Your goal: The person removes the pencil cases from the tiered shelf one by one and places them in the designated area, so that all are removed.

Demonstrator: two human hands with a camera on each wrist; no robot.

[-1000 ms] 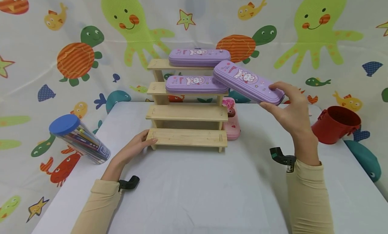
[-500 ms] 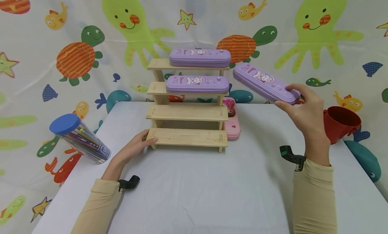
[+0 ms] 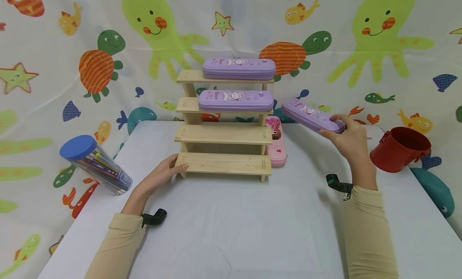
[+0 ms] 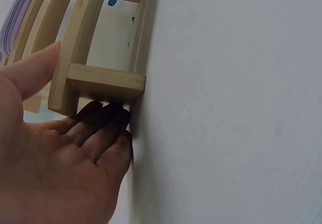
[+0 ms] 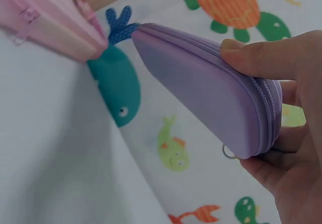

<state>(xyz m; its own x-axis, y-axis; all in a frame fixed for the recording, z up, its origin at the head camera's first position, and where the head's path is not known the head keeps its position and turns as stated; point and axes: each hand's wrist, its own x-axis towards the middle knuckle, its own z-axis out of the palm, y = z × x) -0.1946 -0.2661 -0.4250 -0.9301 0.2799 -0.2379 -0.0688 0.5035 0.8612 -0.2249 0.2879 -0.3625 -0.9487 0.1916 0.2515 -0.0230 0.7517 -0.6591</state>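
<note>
A wooden tiered stand [image 3: 221, 163] stands on the table with its steps rising toward the back. My left hand [image 3: 161, 175] grips the left end of its lowest step; in the left wrist view the thumb [image 4: 43, 65] lies on the board and the fingers bend in at the stand's side. Right of the stand, my right hand [image 3: 349, 139] pinches one end of a purple zippered pencil case [image 3: 312, 117], thumb on one face and fingers on the other. The case points back and left, tilted. Two like purple pencil cases, an upper one [image 3: 239, 68] and a lower one [image 3: 236, 100], lie on the two highest steps.
A pink pencil case [image 3: 277, 146] rests on the table against the stand's right side. To the left, a clear jar with a blue lid [image 3: 96, 165] holds pens. A red bucket [image 3: 398, 150] stands at the right. A cartoon sea-animal cloth [image 3: 238, 34] hangs behind.
My right hand has carried its purple pencil case off to the right, away from the stand's upper steps, and then lower. The left hand stays on the lowest step.
</note>
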